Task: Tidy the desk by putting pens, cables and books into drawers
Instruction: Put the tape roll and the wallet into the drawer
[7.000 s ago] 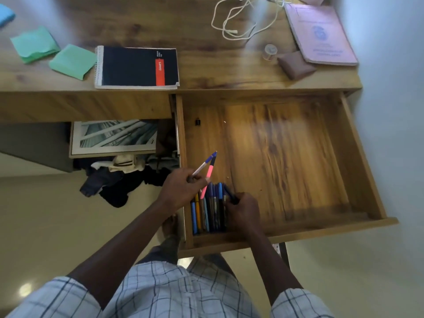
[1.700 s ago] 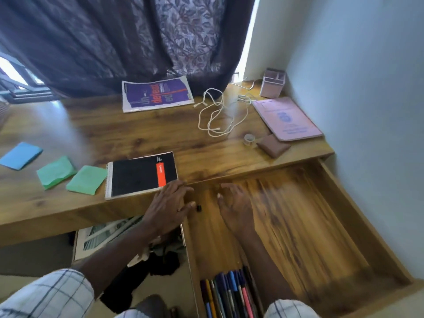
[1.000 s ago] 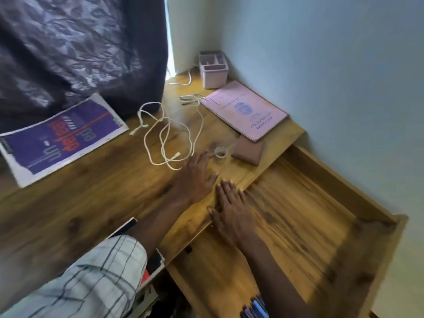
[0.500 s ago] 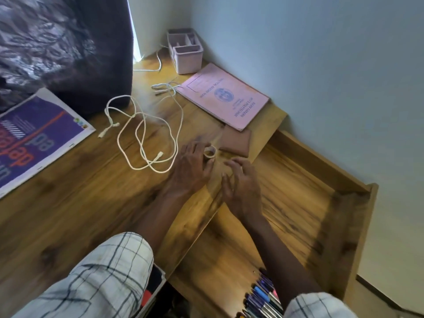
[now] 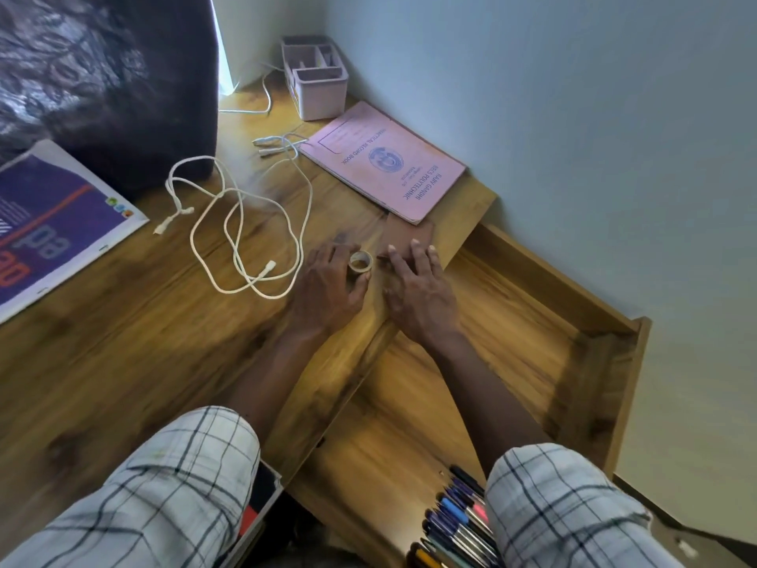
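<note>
1. Broadly, the tabletop [image 5: 123, 342] fills the left and centre of the frame, and the open drawer [image 5: 545, 280] juts out from its edge toward the lower right.
2. A purple magazine [image 5: 49, 223] lies at the left edge, well apart from both hands.
3. The pink record book [image 5: 385, 161] lies upper centre, long axis running from upper left to lower right. It is just beyond the right hand [image 5: 418, 293], with only a brown pouch [image 5: 409, 235] between.
4. The white cable [image 5: 241, 235] sprawls in loose loops at centre left, its near loop just left of the left hand [image 5: 323, 293], which is the closer hand to it.
5. Pens [image 5: 454, 522] lie bunched in the drawer at the bottom of the frame.
6. The right hand's fingers [image 5: 413, 250] are straight and rest flat on the pouch, holding nothing.
7. The left hand's thumb and fingers [image 5: 338, 256] curl round a small tape roll [image 5: 360, 262] on the tabletop.
8. Judging by this, pouch and roll must clear first; the book then likely suits the right hand and the cable the left.
</note>
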